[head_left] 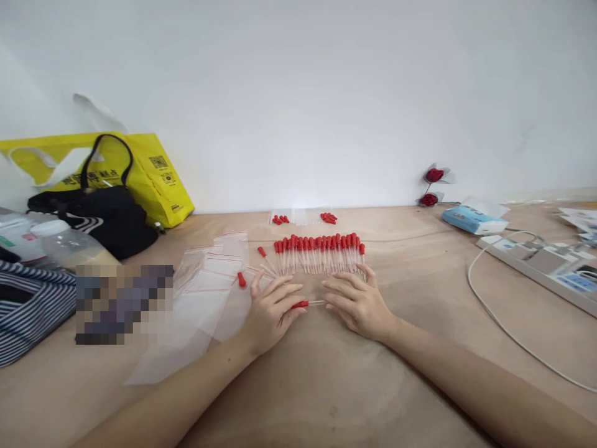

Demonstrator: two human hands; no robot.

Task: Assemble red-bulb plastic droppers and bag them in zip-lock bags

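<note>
Low over the table, my left hand (274, 308) pinches the red rubber bulb end of glass droppers (317, 303). My right hand (358, 303) has its fingers closed around the clear tips at the other end. They lie sideways between the hands; how many is unclear, perhaps two. Just beyond my fingers a long row of droppers (319, 252) lies side by side, red bulbs pointing away. A loose red bulb (241, 279) rests left of my left hand, and a single dropper (262, 252) lies slanted near the row's left end.
Clear zip bags (205, 292) overlap on the left. Another bag (305, 216) with red-bulbed droppers lies by the wall. Farther left stand a yellow bag (163, 180), a black bag (112, 218) and a bottle (69, 246). Tissues (473, 219) and a power strip (545, 267) are on the right.
</note>
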